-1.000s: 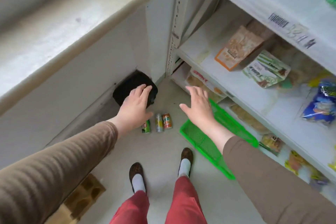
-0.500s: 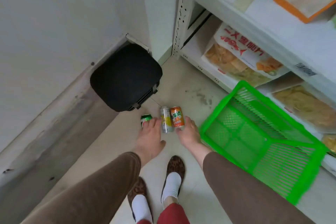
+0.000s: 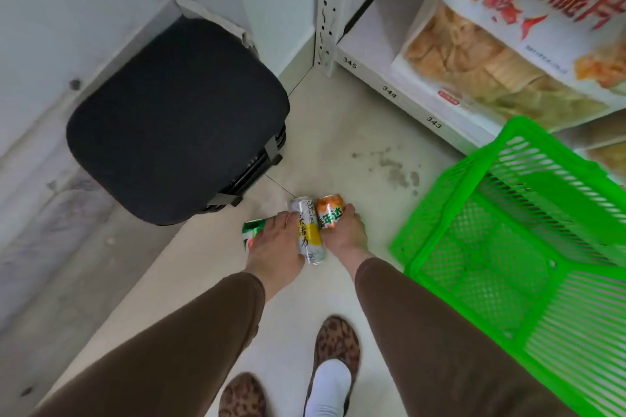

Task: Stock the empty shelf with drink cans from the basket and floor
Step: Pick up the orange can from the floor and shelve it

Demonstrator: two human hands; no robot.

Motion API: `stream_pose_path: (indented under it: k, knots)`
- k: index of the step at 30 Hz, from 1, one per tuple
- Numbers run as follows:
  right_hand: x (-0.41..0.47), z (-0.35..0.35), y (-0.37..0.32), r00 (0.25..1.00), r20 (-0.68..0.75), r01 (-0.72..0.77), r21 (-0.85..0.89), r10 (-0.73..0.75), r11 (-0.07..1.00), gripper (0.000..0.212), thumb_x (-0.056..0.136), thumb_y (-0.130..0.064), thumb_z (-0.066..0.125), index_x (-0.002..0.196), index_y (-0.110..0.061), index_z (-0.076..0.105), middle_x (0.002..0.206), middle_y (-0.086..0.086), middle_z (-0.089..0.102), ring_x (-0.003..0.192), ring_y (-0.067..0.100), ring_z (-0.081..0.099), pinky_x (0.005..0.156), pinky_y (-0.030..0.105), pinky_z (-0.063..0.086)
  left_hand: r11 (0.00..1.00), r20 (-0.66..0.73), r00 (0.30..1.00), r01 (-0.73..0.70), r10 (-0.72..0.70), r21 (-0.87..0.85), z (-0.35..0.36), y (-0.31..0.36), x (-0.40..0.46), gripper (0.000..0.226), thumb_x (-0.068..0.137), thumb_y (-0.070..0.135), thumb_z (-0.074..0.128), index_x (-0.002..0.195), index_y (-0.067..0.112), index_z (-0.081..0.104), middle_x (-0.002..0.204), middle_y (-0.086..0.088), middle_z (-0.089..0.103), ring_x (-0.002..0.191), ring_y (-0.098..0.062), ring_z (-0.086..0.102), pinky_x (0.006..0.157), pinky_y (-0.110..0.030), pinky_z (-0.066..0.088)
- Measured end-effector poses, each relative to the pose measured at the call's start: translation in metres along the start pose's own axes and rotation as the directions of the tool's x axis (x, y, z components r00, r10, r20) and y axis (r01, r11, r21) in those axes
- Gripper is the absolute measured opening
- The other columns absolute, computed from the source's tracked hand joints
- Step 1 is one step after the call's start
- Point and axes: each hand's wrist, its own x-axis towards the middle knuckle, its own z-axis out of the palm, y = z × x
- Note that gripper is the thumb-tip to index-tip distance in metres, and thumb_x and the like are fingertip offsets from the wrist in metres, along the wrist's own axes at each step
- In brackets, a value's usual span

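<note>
Orange can (image 3: 330, 216) gripped by right hand (image 3: 343, 234); left hand (image 3: 274, 244) grips green can (image 3: 252, 230).

Soft, even daylight, faint shadows; wide-angle bending at edges, perhaps slight motion blur throughout.

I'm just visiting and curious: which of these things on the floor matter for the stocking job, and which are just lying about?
Part of the job:
green can, under the left hand
white and yellow can
orange can, held by the right hand
green basket

Just there:
black chair seat
snack bag on the low shelf
</note>
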Motion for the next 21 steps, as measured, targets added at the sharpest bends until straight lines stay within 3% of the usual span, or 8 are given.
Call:
stream_pose_path:
  k: [4,8,15,18,21]
  knots:
    - [-0.005,-0.012,-0.004,0.996,-0.087,-0.029,0.037,0.033,0.999,0.072,0.082,-0.023,0.078,0.139,-0.009,0.037,0.132,0.016,0.052,0.122,0.036,0.052,0.095,0.039,0.046,1.0,0.015,1.0,-0.014,0.014,0.01,-0.002,0.007,-0.012,0.079,0.085,0.027,0.065,0.15,0.016,0.021,0.145,-0.003,0.035,0.134,-0.022,0.034,0.111,-0.033,0.032]
    - [-0.044,-0.068,-0.017,0.982,-0.189,0.008,0.192,0.029,0.981,0.074,0.077,-0.023,0.079,0.139,-0.009,0.04,0.129,0.015,0.053,0.118,0.036,0.055,0.092,0.039,0.048,1.0,0.001,1.0,-0.022,0.022,-0.019,-0.038,0.036,-0.046,0.082,0.085,0.027,0.064,0.152,0.016,0.018,0.149,-0.002,0.032,0.135,-0.022,0.033,0.11,-0.034,0.032]
    - [-0.195,-0.233,-0.06,0.91,-0.387,0.286,0.331,-0.147,0.899,0.069,0.069,-0.023,0.08,0.13,-0.015,0.05,0.116,0.007,0.059,0.107,0.028,0.058,0.09,0.041,0.051,0.989,-0.175,0.978,-0.125,0.11,-0.079,-0.208,0.132,-0.133,0.086,0.078,0.023,0.07,0.149,0.012,0.023,0.146,-0.007,0.034,0.132,-0.028,0.035,0.105,-0.04,0.038]
    - [-0.278,-0.314,-0.077,0.866,-0.475,0.359,0.378,-0.154,0.853,0.072,0.067,-0.029,0.081,0.131,-0.018,0.051,0.116,0.003,0.06,0.106,0.024,0.061,0.089,0.038,0.051,0.975,-0.282,0.941,-0.212,0.187,-0.06,-0.288,0.178,-0.187,0.092,0.072,0.021,0.073,0.15,0.011,0.024,0.144,-0.009,0.037,0.128,-0.031,0.039,0.101,-0.039,0.042]
    - [-0.358,-0.393,-0.086,0.789,-0.591,0.468,0.404,-0.166,0.786,0.078,0.066,-0.033,0.082,0.136,-0.017,0.05,0.121,0.002,0.061,0.11,0.023,0.061,0.094,0.039,0.051,0.936,-0.367,0.875,-0.351,0.316,-0.033,-0.358,0.226,-0.246,0.099,0.067,0.022,0.077,0.151,0.009,0.026,0.149,-0.012,0.034,0.132,-0.032,0.038,0.109,-0.038,0.037]
